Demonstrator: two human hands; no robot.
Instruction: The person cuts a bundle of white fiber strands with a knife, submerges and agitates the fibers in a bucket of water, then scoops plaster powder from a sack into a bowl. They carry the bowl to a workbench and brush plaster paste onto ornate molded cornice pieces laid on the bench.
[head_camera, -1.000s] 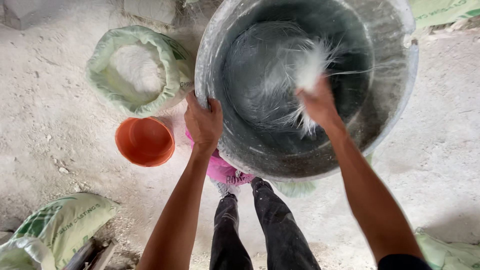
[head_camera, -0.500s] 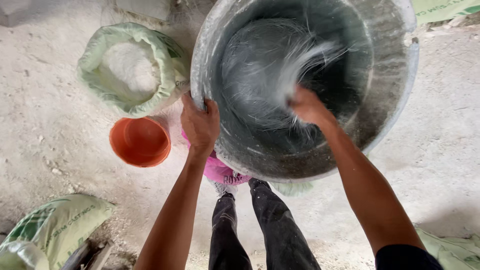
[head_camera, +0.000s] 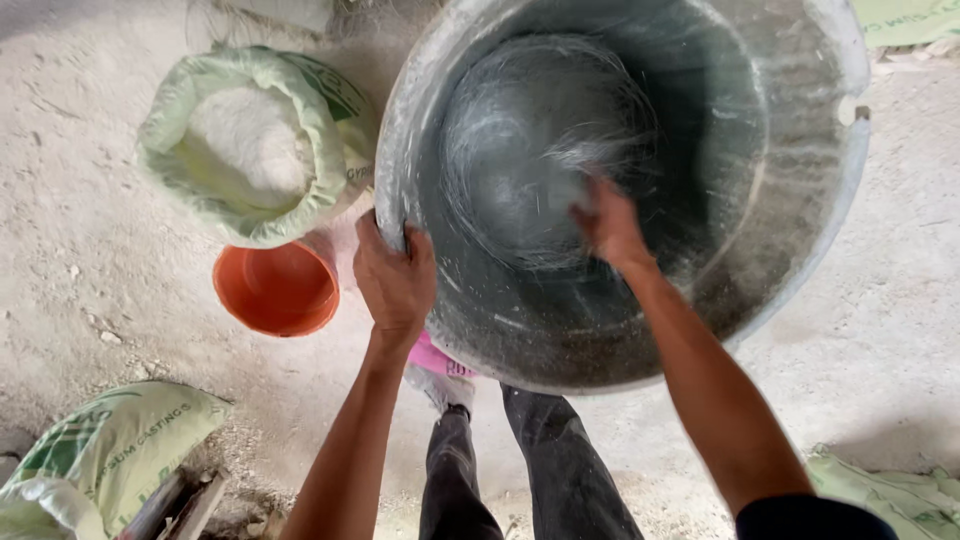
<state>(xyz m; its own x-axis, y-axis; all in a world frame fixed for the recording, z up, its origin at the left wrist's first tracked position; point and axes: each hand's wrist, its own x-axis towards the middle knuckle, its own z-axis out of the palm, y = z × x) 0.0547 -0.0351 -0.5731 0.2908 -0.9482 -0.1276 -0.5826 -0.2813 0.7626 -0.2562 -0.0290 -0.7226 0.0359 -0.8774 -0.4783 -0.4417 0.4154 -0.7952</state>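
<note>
I'm seeing a dull grey tub (head_camera: 800, 200) streaked white inside. Orange bucket (head_camera: 277, 290), pale green sack (head_camera: 250, 215) holding white powder (head_camera: 245, 140).

Dull grey metal tub (head_camera: 800, 200), glossy orange plastic bowl (head_camera: 275, 290), dusty concrete floor (head_camera: 70, 230)

A dusty concrete floor (head_camera: 70, 230) carries everything. Left of the large grey metal tub (head_camera: 800, 200) sit an open green sack of white powder (head_camera: 250, 150) and, just below it, an orange bucket (head_camera: 278, 290); another green sack (head_camera: 110, 450) lies farther down-left.

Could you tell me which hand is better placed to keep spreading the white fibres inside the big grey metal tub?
The right hand: it is already inside the large grey metal tub, at the white fibres, while the left hand grips the rim.
</note>
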